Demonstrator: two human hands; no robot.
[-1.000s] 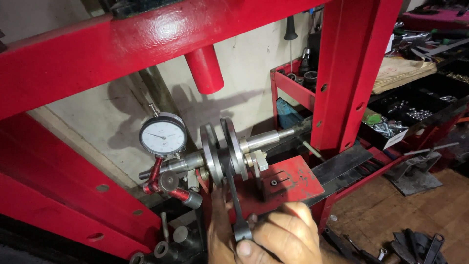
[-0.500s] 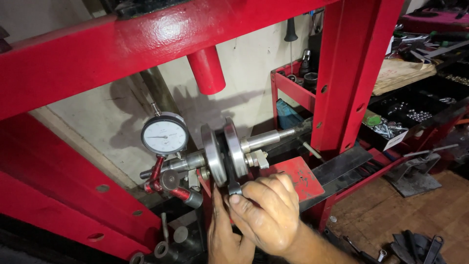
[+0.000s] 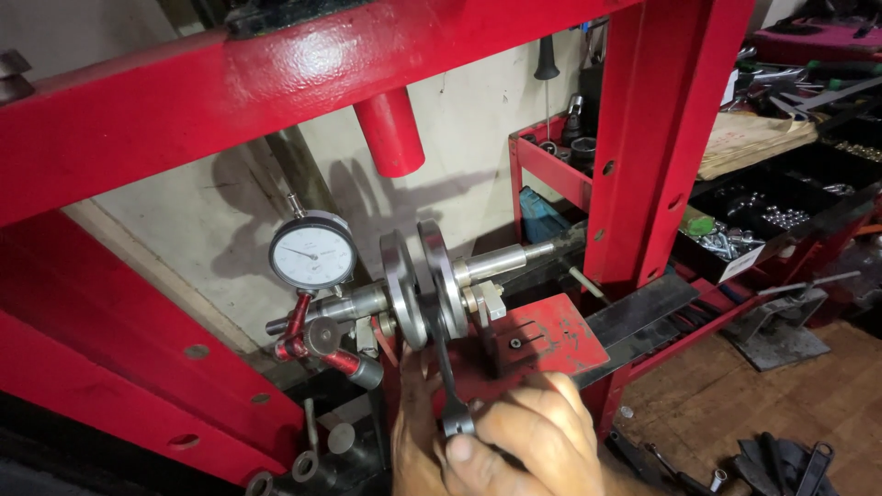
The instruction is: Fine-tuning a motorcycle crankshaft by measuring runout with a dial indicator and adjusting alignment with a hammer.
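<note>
The crankshaft (image 3: 424, 285) lies level in the red press frame (image 3: 276, 83), near the centre of the view, its two round steel discs standing side by side on edge. One shaft end points toward 9 o'clock, the other toward 2 o'clock. A connecting rod (image 3: 448, 386) hangs from between the discs toward 6 o'clock.

The right hand (image 3: 528, 441), at 6 o'clock, is closed around the lower end of the connecting rod, thumb against the rod's small ring. The left hand (image 3: 413, 432) sits just beside it at 7 o'clock, fingers reaching up toward the discs; whether it grips anything cannot be told, as the rod and right hand hide most of it.

A dial gauge (image 3: 312, 253) with a white face stands at 9 o'clock from the discs, above the left shaft end, carried on a red-jointed holder (image 3: 308, 335). The red press ram (image 3: 390, 129) hangs at 12 o'clock, well clear of the crankshaft. A red plate (image 3: 551, 335) lies at 4 o'clock from the discs. Trays of small metal parts (image 3: 753, 220) stand at 3 o'clock.
</note>
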